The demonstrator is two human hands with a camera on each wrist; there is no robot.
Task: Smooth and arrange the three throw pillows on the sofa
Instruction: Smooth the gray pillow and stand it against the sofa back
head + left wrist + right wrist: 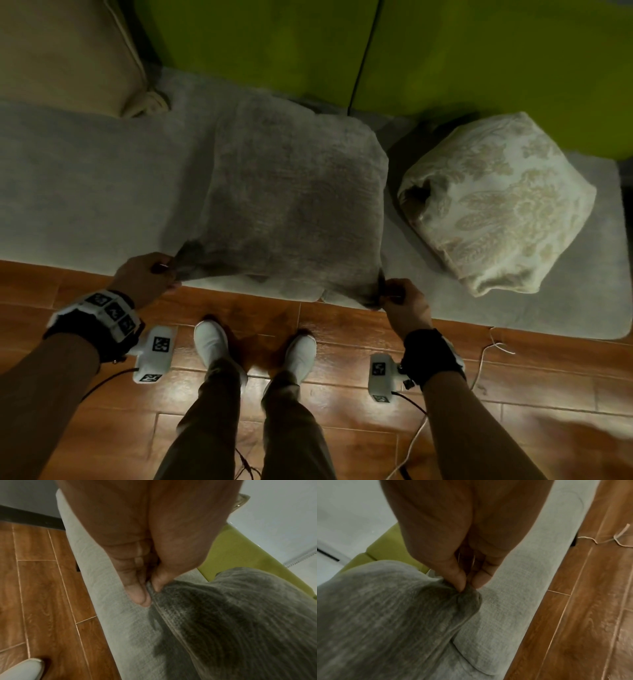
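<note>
Ribbed grey chenille pillow [291, 198], matt woven sofa [85, 192], glossy wood floor [342, 394]

- Wooden plank floor [359, 394] under me, glossy with reflected light.
- My white shoes [209, 341] planted side by side on it.
- A thin pale cord [606, 539] lying loose on the planks.

Overhead head view, 2 close wrist views

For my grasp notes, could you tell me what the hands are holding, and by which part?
Both hold the grey pillow: the left hand pinches its near left corner, the right hand its near right corner.
</note>
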